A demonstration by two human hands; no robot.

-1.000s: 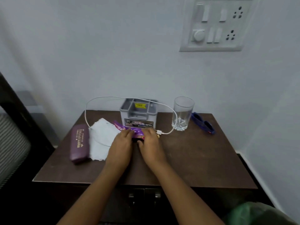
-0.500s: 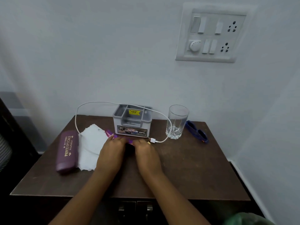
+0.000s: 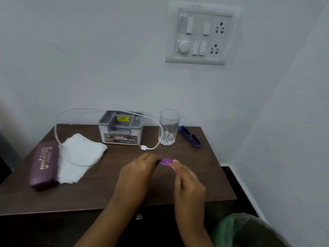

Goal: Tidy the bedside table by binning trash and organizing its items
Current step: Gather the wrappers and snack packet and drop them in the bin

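Observation:
A crumpled purple wrapper (image 3: 167,162) is pinched between both my hands above the dark wooden bedside table (image 3: 210,175). My left hand (image 3: 137,177) grips its left end and my right hand (image 3: 188,186) grips its right end, near the table's front middle. On the table lie a white tissue (image 3: 80,155), a maroon glasses case (image 3: 44,164), a white charging cable (image 3: 74,111), a grey organizer box (image 3: 121,128), an empty glass (image 3: 169,127) and blue sunglasses (image 3: 190,138).
A bin lined with a green bag (image 3: 245,230) stands on the floor at the table's front right corner. A switch and socket panel (image 3: 201,32) is on the wall above. A side wall closes in on the right.
Both hands lifted the purple wrapper from in front of the organizer box and carried it right and towards me. The view shifted left, so the bin shows more.

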